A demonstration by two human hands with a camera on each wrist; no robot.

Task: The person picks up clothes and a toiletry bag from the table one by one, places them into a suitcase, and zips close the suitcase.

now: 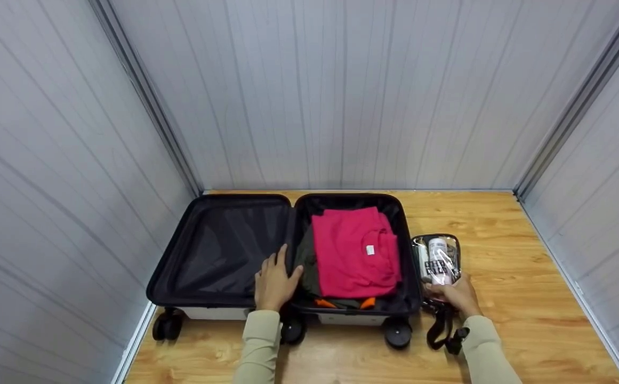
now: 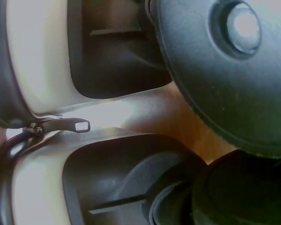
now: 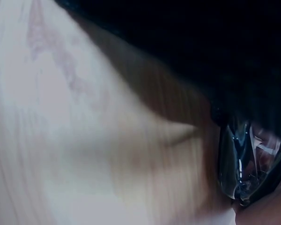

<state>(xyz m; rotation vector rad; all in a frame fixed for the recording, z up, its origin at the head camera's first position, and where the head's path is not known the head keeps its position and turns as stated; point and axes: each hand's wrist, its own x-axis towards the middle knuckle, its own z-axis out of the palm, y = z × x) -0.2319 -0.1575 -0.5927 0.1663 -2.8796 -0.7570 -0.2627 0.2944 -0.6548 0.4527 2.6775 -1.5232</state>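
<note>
An unfolded suitcase (image 1: 224, 196) lies flat on the floor, its left half holding nothing visible. Folded in the right half is a bright pink-red shirt (image 1: 344, 261), over a dark green garment (image 1: 308, 269) with orange bits (image 1: 368, 303) showing at the near edge. My left hand (image 1: 275, 282), fingers spread and relaxed, rests at the middle edge where the halves meet. Just right of the suitcase, my right hand (image 1: 459, 296) grips the near end of a clear toiletry bag (image 1: 455, 253) with black trim. Inside the bag is a white bottle (image 1: 437, 246). The right wrist view shows the bag's glossy side (image 3: 239, 164).
Black wheels (image 1: 398, 335) stick out along the suitcase's near side. A zipper pull (image 2: 63, 125) hangs between the halves in the left wrist view. A black strap (image 1: 437, 333) with a buckle trails below the bag. Panel walls (image 1: 341, 96) enclose the wood-look floor (image 1: 533, 298).
</note>
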